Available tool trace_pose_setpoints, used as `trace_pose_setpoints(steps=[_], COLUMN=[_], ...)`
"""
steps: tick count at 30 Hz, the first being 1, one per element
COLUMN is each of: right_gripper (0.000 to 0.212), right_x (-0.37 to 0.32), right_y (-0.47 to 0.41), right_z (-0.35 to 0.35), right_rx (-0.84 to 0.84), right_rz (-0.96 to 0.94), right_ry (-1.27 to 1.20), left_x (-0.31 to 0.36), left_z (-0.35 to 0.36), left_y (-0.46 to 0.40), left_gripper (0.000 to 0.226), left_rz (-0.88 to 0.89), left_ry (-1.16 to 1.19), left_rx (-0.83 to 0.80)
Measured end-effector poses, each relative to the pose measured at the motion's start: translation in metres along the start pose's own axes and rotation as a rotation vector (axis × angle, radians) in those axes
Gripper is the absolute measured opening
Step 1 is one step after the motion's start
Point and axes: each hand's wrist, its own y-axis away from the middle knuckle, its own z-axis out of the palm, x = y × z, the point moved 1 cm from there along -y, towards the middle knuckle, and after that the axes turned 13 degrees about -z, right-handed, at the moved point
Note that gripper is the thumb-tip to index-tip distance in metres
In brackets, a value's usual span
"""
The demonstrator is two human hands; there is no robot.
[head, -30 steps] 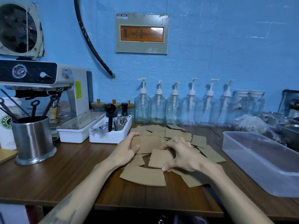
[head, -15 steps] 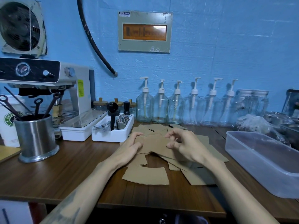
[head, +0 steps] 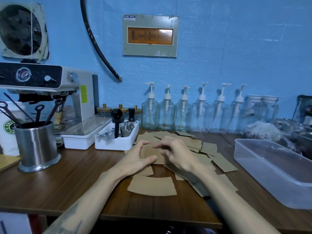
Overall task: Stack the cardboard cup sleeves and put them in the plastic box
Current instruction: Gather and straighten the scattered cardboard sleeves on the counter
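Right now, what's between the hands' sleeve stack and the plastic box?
Head view: loose cardboard sleeves scattered on the wooden table, then a bare strip before the plastic box.

The right hand [head: 175, 154] is motion-blurred, so its finger positions on the cardboard sleeve [head: 148, 153] cannot be told. The plastic box [head: 270, 169] at 3 o'clock is cut off by the right edge. The paper cup [head: 6, 130] at 9 o'clock (logo partly hidden) runs off the left edge, behind the steel canister [head: 36, 146]
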Motion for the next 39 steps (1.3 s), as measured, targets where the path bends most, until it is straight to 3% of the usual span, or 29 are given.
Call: trace_pose_setpoints(steps=[4,7,11,18,23,27,29,33,39], right_gripper=[0.059,0.082,0.075,0.066,0.063,0.051,0.056,0.086,0.083], right_x=[0.008,0.019,0.028,0.036,0.038,0.057,0.064,0.063,0.055], right_y=[0.003,0.011,0.017,0.017,0.026,0.039,0.048,0.057,0.052], right_z=[0.002,0.0,0.012,0.018,-0.005,-0.021,-0.026,-0.026,-0.021], right_rx=[0.114,0.036,-0.108,-0.159,0.012,0.087,0.063,-0.079,-0.077], right_rz=[0.043,0.205,0.246,0.229,0.257,0.327,0.409,0.529,0.549], right_ry=[0.011,-0.075,-0.068,0.061,-0.027,0.073,0.123,0.27,0.25], left_x=[-0.005,-0.001,0.001,-0.001,-0.002,0.0,-0.001,-0.004,-0.005], left_z=[-0.001,-0.003,-0.003,0.002,-0.001,-0.004,-0.003,-0.001,0.0], left_y=[-0.004,-0.002,-0.001,-0.003,-0.005,-0.005,-0.006,-0.007,-0.006], left_gripper=[0.028,0.027,0.034,0.032,0.027,0.027,0.026,0.026,0.028], left_rz=[0.045,0.054,0.054,0.045,0.043,0.072,0.073,0.048,0.05], left_ry=[0.002,-0.012,0.024,-0.016,0.001,0.007,0.002,-0.061,-0.073], left_rx=[0.042,0.039,0.029,0.01,0.065,0.11,0.12,0.109,0.113])
